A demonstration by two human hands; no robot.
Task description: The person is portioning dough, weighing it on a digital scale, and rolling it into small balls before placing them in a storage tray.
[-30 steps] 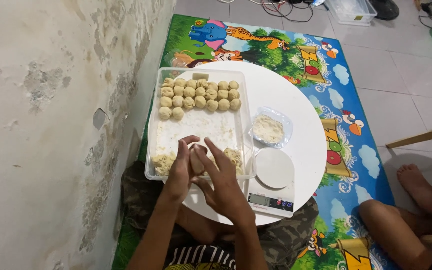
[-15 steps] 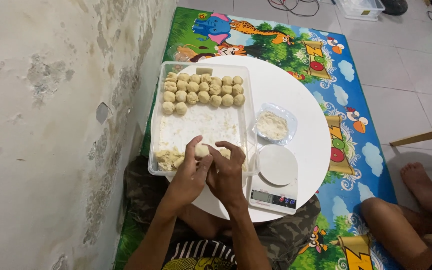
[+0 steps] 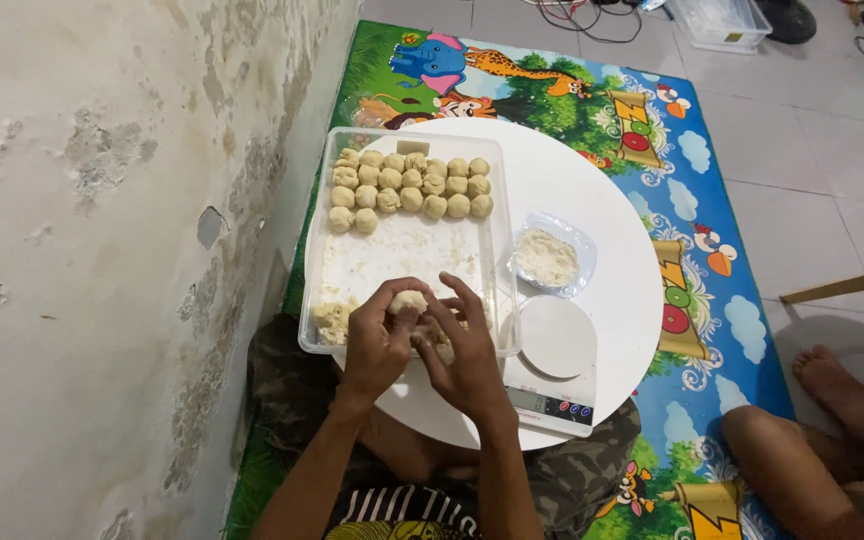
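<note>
My left hand [image 3: 377, 340] and my right hand [image 3: 462, 350] meet over the near end of a clear plastic tray [image 3: 317, 270]. Between their fingertips sits a pale dough ball [image 3: 410, 300], pinched from both sides. At the tray's far end lie several finished dough balls [image 3: 409, 185] in rows. A lump of raw dough [image 3: 334, 320] rests in the tray's near left corner, just left of my left hand. The tray's middle is dusted with flour.
The tray stands on a round white table [image 3: 592, 200]. Right of it are a small clear dish of filling [image 3: 549, 258] and a white kitchen scale [image 3: 557, 345]. A rough wall runs along the left. Another person's legs [image 3: 822, 440] rest on the colourful mat [image 3: 702, 300].
My hands have shifted slightly while turning the dough ball; it now shows on top between the fingertips. The camera view has drifted a little.
</note>
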